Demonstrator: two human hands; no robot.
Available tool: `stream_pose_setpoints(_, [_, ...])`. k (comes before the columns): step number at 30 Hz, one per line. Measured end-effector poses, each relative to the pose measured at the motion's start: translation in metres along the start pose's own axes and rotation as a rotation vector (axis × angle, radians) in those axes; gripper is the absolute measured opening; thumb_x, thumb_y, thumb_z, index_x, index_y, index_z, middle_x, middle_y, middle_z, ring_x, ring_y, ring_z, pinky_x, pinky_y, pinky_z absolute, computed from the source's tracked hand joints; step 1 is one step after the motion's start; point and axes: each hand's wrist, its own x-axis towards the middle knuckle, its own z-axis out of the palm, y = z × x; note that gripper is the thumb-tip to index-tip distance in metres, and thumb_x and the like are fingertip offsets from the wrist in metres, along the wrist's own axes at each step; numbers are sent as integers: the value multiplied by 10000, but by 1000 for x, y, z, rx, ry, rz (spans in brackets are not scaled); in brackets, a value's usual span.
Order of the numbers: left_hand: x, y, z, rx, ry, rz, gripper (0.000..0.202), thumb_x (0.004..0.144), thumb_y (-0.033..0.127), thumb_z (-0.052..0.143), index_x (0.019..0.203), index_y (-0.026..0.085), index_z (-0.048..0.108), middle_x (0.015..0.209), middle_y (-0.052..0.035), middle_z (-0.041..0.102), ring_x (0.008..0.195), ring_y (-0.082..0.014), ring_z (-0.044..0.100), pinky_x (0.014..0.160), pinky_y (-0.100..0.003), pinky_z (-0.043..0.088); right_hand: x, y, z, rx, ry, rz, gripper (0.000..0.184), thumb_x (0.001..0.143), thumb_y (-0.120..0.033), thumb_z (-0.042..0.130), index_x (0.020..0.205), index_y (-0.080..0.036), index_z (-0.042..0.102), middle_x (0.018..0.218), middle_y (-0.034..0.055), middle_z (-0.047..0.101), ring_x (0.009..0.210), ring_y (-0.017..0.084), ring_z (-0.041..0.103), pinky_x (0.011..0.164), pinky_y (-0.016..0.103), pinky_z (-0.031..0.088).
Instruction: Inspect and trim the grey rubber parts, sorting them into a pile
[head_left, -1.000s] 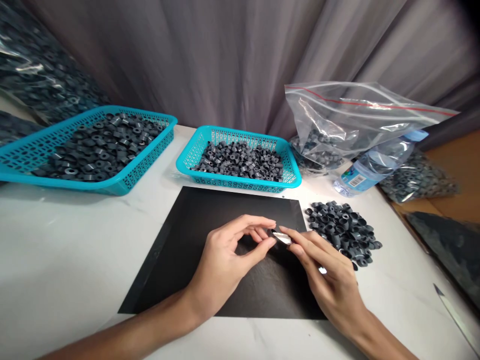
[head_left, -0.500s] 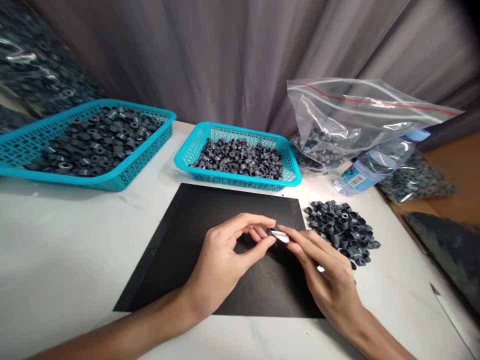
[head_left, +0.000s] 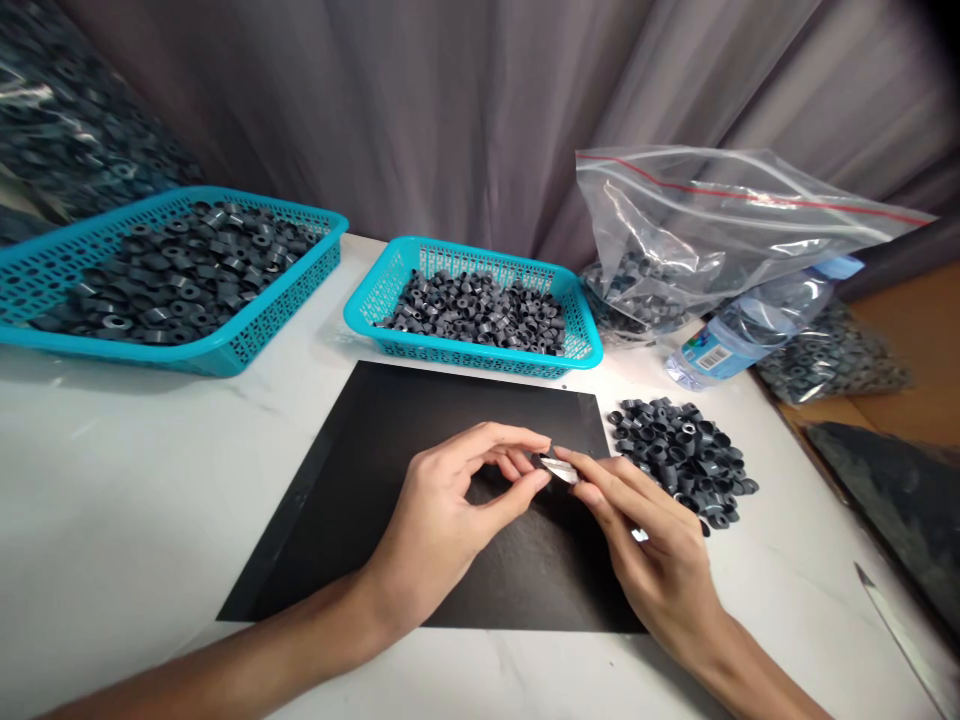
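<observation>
Between the thumb and fingertips of my left hand [head_left: 457, 505] is a small dark plastic piece [head_left: 538, 460], mostly hidden by the fingers. It looks like the grey ring-shaped pieces lying around. My right hand [head_left: 652, 525] is closed on a thin, shiny metal blade [head_left: 560, 470], whose pointed end meets the piece. Another bright metallic glint shows under the right palm; the rest of the tool is covered by the hand. Both hands are above a black mat [head_left: 405, 415]. Just beyond the right hand lies a loose pile of dark grey rings [head_left: 682, 455] on the white table.
Two turquoise baskets, a large one [head_left: 225, 355] at left and a smaller one [head_left: 480, 357] at centre back, hold grey rings. Behind the pile stand a zip bag [head_left: 675, 225] of pieces and a leaning water bottle [head_left: 720, 345]. A pointed blade-like strip [head_left: 885, 610] lies at right.
The hands keep nearly the same pose, with the blade still at the small piece. The whole view has shifted slightly.
</observation>
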Motion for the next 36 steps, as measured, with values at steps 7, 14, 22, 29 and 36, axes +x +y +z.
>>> stream_pose_setpoints(7, [0,0,0,7,-5,-1,164,844,181,734,1007,195,723,925,7,738,786,-104,680,773,-206,560,0,1,0,-4,-3,-8,402,972,-66,537,1337,-222,602,1099,66,695,887,151,632,787,274,484])
stream_pose_setpoints(14, [1,1,0,-2,3,-6,155,833,172,742,988,183,729,906,7,730,759,-95,668,757,-196,556,0,-2,-3,-5,48,7,379,966,-73,549,1307,-216,635,967,37,688,783,130,615,706,249,484])
stream_pose_setpoints(22, [0,1,1,-52,0,-18,187,828,192,756,1011,207,723,930,12,741,791,-105,680,780,-203,574,2,-2,-3,56,65,88,347,978,-105,545,1281,-230,661,975,23,691,821,118,632,744,230,494])
stream_pose_setpoints(29, [-1,1,1,-85,2,-33,221,826,205,764,1040,230,713,959,25,745,825,-95,686,809,-181,572,4,-2,-4,72,60,122,298,989,-154,537,1238,-215,691,889,26,684,771,132,630,706,249,500])
stream_pose_setpoints(36, [-2,2,1,-101,-1,-32,243,822,213,770,1056,235,707,964,26,740,839,-97,685,822,-179,570,5,-2,-4,57,47,138,297,995,-178,525,1242,-204,689,857,40,680,756,152,628,684,270,505])
